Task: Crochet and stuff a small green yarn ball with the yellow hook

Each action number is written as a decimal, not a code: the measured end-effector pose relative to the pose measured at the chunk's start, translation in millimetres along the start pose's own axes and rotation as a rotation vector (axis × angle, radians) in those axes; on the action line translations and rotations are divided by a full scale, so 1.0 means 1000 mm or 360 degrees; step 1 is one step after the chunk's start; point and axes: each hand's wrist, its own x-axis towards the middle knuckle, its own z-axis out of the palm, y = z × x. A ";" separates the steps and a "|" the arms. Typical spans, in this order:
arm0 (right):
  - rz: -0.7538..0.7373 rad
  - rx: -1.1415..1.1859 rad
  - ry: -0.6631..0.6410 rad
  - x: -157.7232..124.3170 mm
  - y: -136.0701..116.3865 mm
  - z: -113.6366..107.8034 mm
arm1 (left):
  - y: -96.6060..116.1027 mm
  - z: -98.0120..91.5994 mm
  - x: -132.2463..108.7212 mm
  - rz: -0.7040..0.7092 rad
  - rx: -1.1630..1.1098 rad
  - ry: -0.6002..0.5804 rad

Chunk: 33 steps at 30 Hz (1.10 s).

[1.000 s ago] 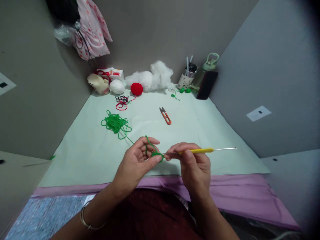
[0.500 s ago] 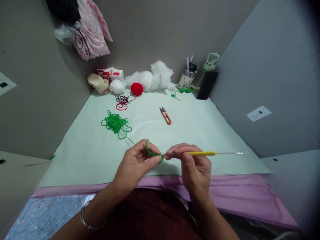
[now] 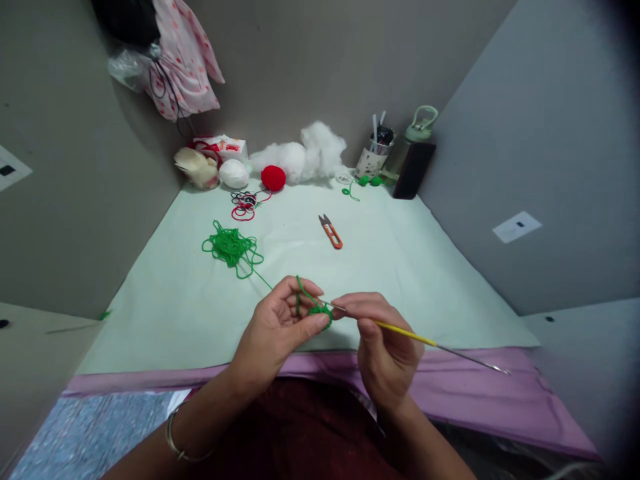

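Between thumb and fingers, my left hand (image 3: 280, 323) pinches a small piece of green crochet (image 3: 323, 315). Green yarn loops over its index finger and runs back to a loose green yarn pile (image 3: 231, 247) on the left of the table. My right hand (image 3: 387, 347) grips a crochet hook (image 3: 403, 331) with a yellow handle. One metal end of the hook meets the yarn at the crochet piece; the other end points down to the right. Whether the tip is inside a stitch is too small to tell.
Orange thread snips (image 3: 331, 233) lie beyond my hands. Along the back stand a red yarn ball (image 3: 273, 178), a white yarn ball (image 3: 234, 173), white stuffing (image 3: 300, 157), a pen cup (image 3: 373, 157), a green bottle (image 3: 417, 130) and a phone (image 3: 415, 171). Walls enclose the table.
The crochet hook has tilted, its outer end swinging down and its inner tip rising slightly. My left hand has turned a little, showing more of the green crochet piece.
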 end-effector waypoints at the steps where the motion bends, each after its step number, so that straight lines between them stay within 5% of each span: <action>1: 0.0001 -0.0028 0.0027 -0.001 0.000 0.001 | 0.000 0.000 0.000 -0.0018 -0.0031 0.0001; 17: 0.0325 0.0315 0.0094 0.000 0.001 0.004 | 0.003 0.001 -0.002 -0.0199 -0.0175 -0.0080; 29: 0.0275 0.0212 0.0310 0.000 -0.002 0.002 | -0.001 -0.003 0.001 -0.0180 -0.0275 -0.0072; 33: 0.0238 0.0222 0.0223 0.001 -0.005 0.002 | 0.000 -0.001 0.001 -0.0191 -0.0301 -0.0071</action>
